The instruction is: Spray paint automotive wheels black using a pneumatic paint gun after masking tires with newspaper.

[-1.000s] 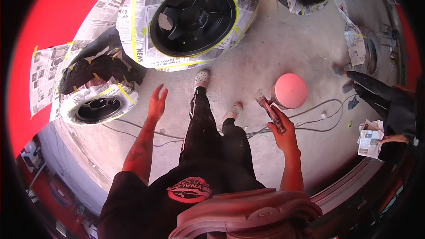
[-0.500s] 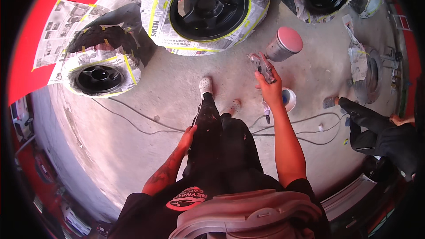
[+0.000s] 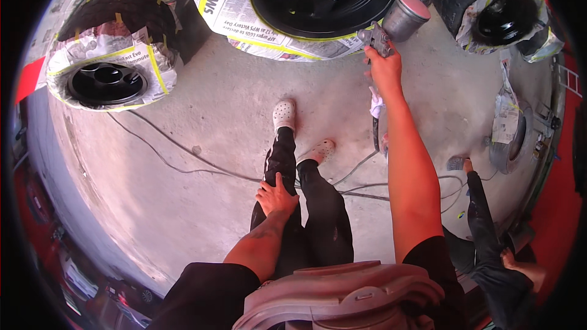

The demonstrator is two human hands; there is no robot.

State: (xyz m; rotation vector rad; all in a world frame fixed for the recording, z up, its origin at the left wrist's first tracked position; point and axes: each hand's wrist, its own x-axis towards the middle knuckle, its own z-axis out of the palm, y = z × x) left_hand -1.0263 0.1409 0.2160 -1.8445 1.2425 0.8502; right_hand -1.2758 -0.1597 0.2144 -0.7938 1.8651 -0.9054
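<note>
My right hand [image 3: 386,68] is closed round the handle of a paint spray gun [image 3: 377,40]. A metal cup [image 3: 403,19] with a pinkish-red top is fixed to the gun, and a light cloth or tape [image 3: 375,104] wraps the hose joint below the handle. The gun is held just in front of the lower right edge of a large glossy black wheel [image 3: 330,23], whose tire is masked with newspaper [image 3: 235,21] and yellow tape. With its fingers spread, my left hand [image 3: 279,198] rests on my left leg near the knee and holds nothing.
A second masked wheel [image 3: 107,83] stands at the left and a third [image 3: 506,19] at the far right. An air hose [image 3: 195,156] trails across the concrete floor [image 3: 153,208]. A bare tire [image 3: 510,150] with newspaper is at right; a co-worker [image 3: 489,232] sits or crouches at lower right.
My right hand has carried the spray gun forward and up to the big wheel. My left hand has come onto my leg, and my view has shifted closer to the wheel.
</note>
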